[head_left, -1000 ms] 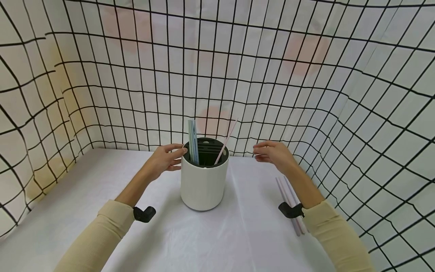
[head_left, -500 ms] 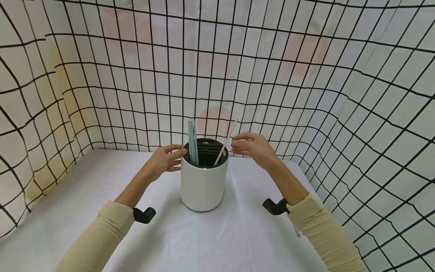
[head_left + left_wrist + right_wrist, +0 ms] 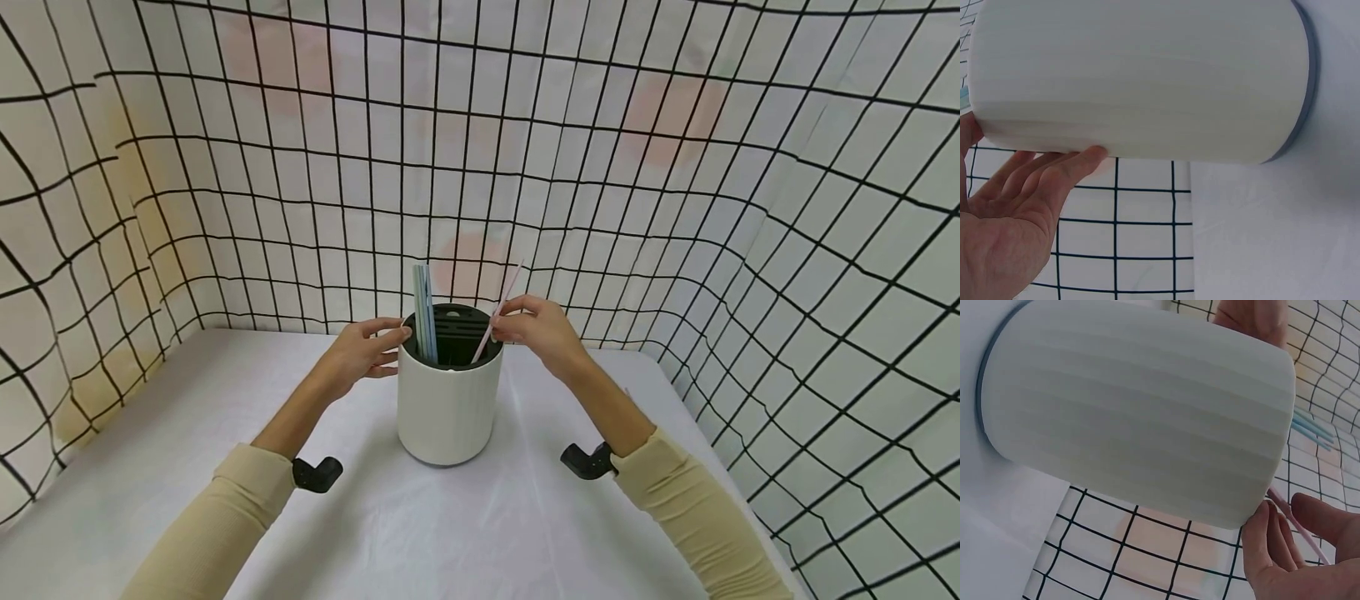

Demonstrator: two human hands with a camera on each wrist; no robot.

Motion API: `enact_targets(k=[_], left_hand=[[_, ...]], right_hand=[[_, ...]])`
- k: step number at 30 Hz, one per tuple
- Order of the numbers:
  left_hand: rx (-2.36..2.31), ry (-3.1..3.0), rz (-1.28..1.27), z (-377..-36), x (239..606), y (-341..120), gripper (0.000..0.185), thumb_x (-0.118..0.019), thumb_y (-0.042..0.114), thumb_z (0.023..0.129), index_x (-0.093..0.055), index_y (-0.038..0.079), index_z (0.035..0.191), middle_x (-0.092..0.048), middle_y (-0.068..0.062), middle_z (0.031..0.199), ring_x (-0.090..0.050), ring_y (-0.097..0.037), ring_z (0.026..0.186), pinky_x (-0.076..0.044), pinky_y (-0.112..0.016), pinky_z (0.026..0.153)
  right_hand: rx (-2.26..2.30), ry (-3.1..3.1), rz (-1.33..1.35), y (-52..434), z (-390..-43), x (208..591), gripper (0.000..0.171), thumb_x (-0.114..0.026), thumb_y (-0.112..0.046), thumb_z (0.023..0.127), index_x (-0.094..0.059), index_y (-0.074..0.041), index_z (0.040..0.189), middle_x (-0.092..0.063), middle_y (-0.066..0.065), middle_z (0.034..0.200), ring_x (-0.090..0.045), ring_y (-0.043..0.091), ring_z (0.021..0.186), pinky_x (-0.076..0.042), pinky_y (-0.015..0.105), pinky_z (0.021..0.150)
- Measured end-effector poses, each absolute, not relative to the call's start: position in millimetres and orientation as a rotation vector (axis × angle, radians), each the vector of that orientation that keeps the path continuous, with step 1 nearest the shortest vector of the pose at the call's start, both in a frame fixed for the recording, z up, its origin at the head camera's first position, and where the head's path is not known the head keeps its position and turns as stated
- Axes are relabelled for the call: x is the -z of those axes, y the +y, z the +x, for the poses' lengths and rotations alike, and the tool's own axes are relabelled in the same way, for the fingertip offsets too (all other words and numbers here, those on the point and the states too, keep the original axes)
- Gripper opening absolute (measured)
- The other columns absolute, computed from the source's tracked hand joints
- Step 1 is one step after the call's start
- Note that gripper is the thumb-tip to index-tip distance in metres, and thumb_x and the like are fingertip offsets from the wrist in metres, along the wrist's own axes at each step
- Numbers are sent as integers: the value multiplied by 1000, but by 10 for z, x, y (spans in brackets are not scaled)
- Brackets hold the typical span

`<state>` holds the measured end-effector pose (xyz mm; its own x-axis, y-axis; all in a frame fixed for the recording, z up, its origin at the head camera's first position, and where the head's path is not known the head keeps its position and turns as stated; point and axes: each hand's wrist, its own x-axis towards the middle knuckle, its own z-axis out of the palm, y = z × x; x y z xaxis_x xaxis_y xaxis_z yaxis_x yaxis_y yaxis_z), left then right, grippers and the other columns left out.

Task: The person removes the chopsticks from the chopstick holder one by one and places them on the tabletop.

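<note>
Reaching in from the lower right of the head view, the right hand [image 3: 542,332] has come across to the pink straw [image 3: 497,315] since a second ago, when it hung off to the right over two straws lying on the table; those two no longer show. Its thumb and fingertips [image 3: 1263,534] now pinch the pink straw just above the rim. Both beige sleeves [image 3: 225,517] sit lowest in the frame, one per arm.

At the centre of the frame one white holder [image 3: 448,400] stands upright on the white table [image 3: 150,433]. Inside its dark slotted insert lean the single pink straw, tilted right, and a small bunch of blue straws [image 3: 424,310], nearly upright; their number cannot be told.

The left hand [image 3: 363,350] has stayed put, fingers [image 3: 1054,178] straight and together, resting against the holder's left wall near the rim.

Behind, a black-gridded cloth [image 3: 675,167] fills the upper frame.
</note>
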<state>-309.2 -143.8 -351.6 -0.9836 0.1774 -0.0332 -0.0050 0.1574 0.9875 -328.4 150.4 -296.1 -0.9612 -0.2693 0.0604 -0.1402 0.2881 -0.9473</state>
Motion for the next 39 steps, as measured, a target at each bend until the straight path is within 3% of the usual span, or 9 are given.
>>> enact_targets(k=[8, 14, 20, 32, 39], left_hand=[[-1954, 2271, 167, -3088, 3513, -1436, 70, -70, 40, 97, -43, 8, 153, -53, -15, 150, -58, -37, 132, -60, -37, 95], [-1963, 2264, 169, -3091, 3525, -1435, 69, -69, 40, 97, -43, 8, 153, -53, -16, 150, -58, -37, 132, -59, -38, 96], [-1965, 2270, 169, -3090, 3517, -1437, 69, -69, 40, 97, -44, 9, 153, -54, -16, 149, -58, -36, 131, -60, -37, 95], [-1974, 2247, 144, -3075, 3505, -1432, 66, -68, 35, 99, -43, 8, 153, -53, -16, 150, -58, -37, 132, -59, -39, 97], [-1978, 2244, 149, -3076, 3506, -1430, 67, -69, 36, 98, -43, 8, 153, -53, -16, 150, -58, -37, 131, -58, -41, 98]], right_hand=[[1793, 2452, -323, 1475, -3262, 2957, 26, -75, -22, 93, -66, -7, 113, -76, 10, 107, -74, 22, 101, -42, 52, 117], [1872, 2422, -346, 1502, -3233, 2863, 27, -74, -15, 94, -64, 0, 115, -75, 17, 108, -75, 24, 93, -59, 42, 99], [1930, 2465, -375, 1597, -3203, 2663, 27, -73, -15, 95, -64, 1, 114, -73, 15, 107, -75, 21, 89, -63, 32, 88], [2171, 2453, -355, 1908, -3164, 2257, 28, -75, -17, 94, -63, -1, 114, -74, 6, 98, -74, 16, 84, -64, 28, 83], [2243, 2437, -323, 2151, -3138, 2129, 35, -77, -20, 92, -62, -1, 118, -71, 7, 103, -74, 20, 92, -63, 27, 85]])
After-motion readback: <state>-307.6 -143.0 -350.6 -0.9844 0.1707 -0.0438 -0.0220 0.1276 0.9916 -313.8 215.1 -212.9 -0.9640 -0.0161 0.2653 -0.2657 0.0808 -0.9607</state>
